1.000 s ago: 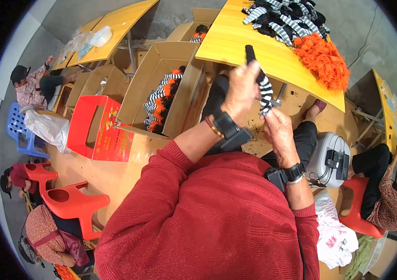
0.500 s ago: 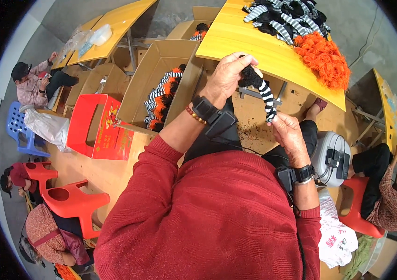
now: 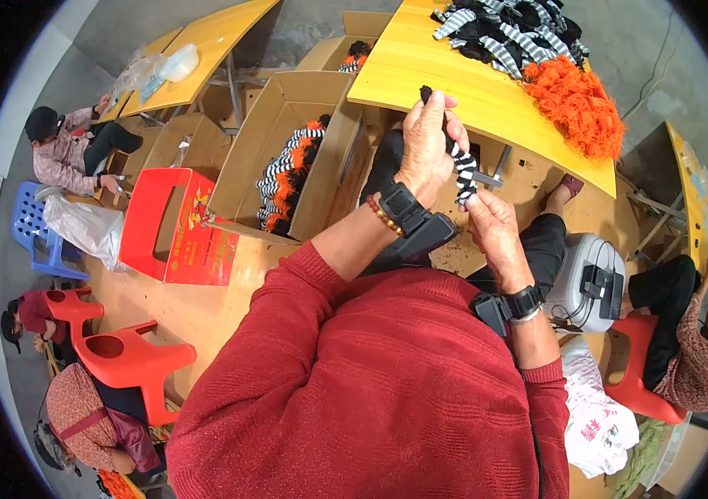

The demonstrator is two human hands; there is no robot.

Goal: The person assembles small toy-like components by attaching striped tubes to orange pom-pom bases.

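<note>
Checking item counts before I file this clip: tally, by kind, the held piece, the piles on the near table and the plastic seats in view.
Held striped knit piece: 1
Striped knit pile: 1
Orange fluffy pile: 1
Red plastic seats: 3
Blue plastic seat: 1
Total: 7

A slim, soft-looking striped knit piece (image 3: 465, 170), black at one end and banded in black and white along the rest, is held up off any surface between a person's two hands. Its black tip pokes out above the left hand (image 3: 429, 151), whose fingers cover part of its length. From there the banded part slants downward with a slight bend, its lower end pinched at the fingertips of the right hand (image 3: 495, 229).
</note>
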